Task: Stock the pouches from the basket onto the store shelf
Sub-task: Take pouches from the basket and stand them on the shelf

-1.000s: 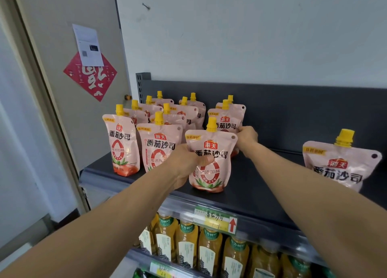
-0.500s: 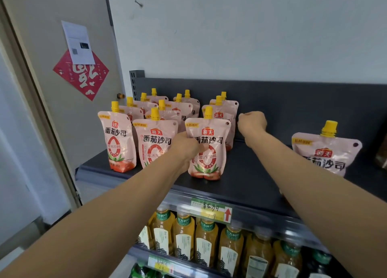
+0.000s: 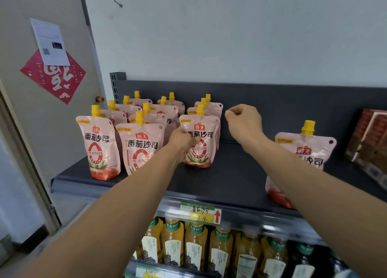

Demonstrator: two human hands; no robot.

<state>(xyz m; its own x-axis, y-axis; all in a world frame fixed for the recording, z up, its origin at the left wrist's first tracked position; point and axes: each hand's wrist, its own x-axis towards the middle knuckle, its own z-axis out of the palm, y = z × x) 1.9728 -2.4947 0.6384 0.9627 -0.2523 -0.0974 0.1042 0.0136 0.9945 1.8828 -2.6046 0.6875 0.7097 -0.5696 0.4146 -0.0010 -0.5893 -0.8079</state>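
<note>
The dark store shelf spans the view, w/ juice bottles on the tier below and a price tag on its front lip. On its left part stand the stocked pouches in three columns front to back, all upright, yellow caps up, labels facing out. A lone pouch stands well apart at the right, partly behind the right forearm. The front pouch of the third column is the one in hand: base on the shelf, long axis vertical, cap up. The left hand grips its left edge approx. mid-height, so the pouch lies just right of those fingers. The right hand hovers right of that column, fingers curled, nothing visible in them. The basket isn't in view. Next, probably, the left hand lets go w/o tipping the pouch.
</note>
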